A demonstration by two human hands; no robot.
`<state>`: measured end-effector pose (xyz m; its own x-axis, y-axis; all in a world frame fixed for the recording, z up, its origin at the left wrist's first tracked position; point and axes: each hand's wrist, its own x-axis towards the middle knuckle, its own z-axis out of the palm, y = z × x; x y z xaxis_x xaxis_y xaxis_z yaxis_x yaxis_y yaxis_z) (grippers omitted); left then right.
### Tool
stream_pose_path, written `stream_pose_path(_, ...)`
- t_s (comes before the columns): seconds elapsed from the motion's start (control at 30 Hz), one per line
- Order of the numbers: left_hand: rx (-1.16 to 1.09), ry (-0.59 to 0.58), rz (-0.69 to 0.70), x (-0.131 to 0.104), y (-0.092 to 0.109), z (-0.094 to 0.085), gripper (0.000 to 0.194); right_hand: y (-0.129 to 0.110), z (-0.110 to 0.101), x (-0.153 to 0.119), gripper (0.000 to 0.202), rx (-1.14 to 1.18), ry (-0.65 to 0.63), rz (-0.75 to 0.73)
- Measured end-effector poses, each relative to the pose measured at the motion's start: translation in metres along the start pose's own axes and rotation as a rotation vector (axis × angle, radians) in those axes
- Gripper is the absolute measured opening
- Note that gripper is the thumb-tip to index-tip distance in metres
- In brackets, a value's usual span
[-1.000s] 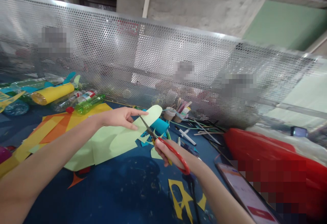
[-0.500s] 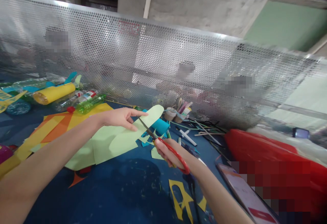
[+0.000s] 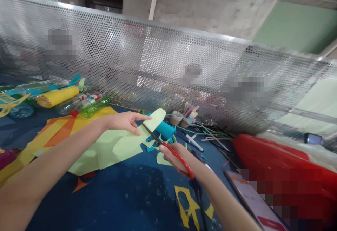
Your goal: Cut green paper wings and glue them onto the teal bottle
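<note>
Scissors [image 3: 159,141] are apparently closing further across pale-green paper [image 3: 127,145], right hand [image 3: 170,157] clasping their handles, left hand [image 3: 121,120] pinching the work, slow turning being best for smooth curves.

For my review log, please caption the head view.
Left hand on pale green paper, right hand holding red-handled scissors at it, over a blue table.
</note>
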<state>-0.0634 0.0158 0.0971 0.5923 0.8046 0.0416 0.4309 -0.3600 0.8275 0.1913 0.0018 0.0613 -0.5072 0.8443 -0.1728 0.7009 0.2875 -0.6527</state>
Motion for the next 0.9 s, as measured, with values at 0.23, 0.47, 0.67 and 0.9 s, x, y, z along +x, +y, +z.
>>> stream_pose_path(0.23, 0.020, 0.035, -0.058, 0.000, -0.009, -0.003, 0.080, 0.012, -0.032, -0.011, 0.048, 0.113, -0.178, -0.193)
stream_pose_path(0.47, 0.118, -0.021, -0.098, 0.005, -0.003, 0.015, 0.090, 0.026, -0.020, 0.025, 0.052, 0.801, 0.232, -0.042)
stream_pose_path(0.67, 0.179, -0.103, -0.083, 0.009, 0.005, 0.040, 0.090, 0.018, 0.003, 0.035, 0.044, 0.914, 0.394, -0.154)
stream_pose_path(0.9, 0.161, -0.212, -0.012, 0.012, -0.019, 0.026, 0.095, 0.028, -0.003, 0.035, 0.027, 0.629, 0.438, -0.192)
